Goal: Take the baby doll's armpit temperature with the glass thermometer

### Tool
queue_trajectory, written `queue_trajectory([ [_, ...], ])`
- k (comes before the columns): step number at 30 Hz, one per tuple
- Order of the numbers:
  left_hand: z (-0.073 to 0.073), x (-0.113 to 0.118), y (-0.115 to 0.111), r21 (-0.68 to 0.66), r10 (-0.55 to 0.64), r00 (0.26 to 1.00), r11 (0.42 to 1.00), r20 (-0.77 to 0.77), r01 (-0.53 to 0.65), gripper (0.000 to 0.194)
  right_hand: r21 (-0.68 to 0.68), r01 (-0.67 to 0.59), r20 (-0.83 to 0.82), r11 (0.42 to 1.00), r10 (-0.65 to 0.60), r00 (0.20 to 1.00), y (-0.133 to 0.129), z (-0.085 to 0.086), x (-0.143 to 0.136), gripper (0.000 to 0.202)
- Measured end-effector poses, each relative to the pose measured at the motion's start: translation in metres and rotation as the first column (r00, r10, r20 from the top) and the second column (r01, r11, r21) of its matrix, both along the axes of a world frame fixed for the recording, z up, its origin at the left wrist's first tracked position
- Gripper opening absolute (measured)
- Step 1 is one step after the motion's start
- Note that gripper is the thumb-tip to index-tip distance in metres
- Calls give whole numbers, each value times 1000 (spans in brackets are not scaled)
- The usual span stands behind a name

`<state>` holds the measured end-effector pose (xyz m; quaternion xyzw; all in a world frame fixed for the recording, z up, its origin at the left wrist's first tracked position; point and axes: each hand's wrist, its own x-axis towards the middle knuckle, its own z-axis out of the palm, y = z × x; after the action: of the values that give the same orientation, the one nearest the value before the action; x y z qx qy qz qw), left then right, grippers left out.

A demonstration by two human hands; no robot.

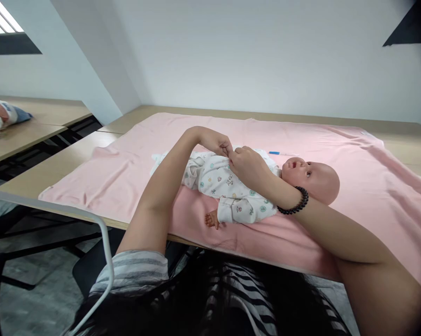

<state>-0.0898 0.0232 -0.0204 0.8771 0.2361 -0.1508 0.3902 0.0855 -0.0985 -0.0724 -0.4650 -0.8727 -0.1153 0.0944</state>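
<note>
One doll (240, 198), one pink blanket (367, 186)
Left hand (217, 142) and right hand (249, 164) meet, fingers curled, over one printed outfit (213, 175); whether they grip cloth, I cannot tell.

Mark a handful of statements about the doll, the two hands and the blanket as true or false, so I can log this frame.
1. The doll lies on a pink blanket. True.
2. The left hand and right hand are close together over the doll's patterned outfit. True.
3. The dark beaded bracelet is on the left wrist. False: it is on the right wrist.
4. The doll's head lies toward the person's left. False: it lies toward the right.
5. The blue-ended item rests on the far side of the doll. True.
</note>
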Motion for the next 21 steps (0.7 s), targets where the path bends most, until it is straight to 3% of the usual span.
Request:
queue_trajectory([
  [7,5,-5,-2,-100,22,1000,995,-4,-22,34,-11,-16,-28,1000,16,999,6,-3,2,25],
  [14,-2,0,1,-83,36,999,996,-22,-38,41,-19,-28,-17,999,27,999,5,1,5,25],
  [21,-1,-3,-2,-166,14,998,986,68,-3,38,-52,0,-42,999,-3,999,1,0,4,24],
])
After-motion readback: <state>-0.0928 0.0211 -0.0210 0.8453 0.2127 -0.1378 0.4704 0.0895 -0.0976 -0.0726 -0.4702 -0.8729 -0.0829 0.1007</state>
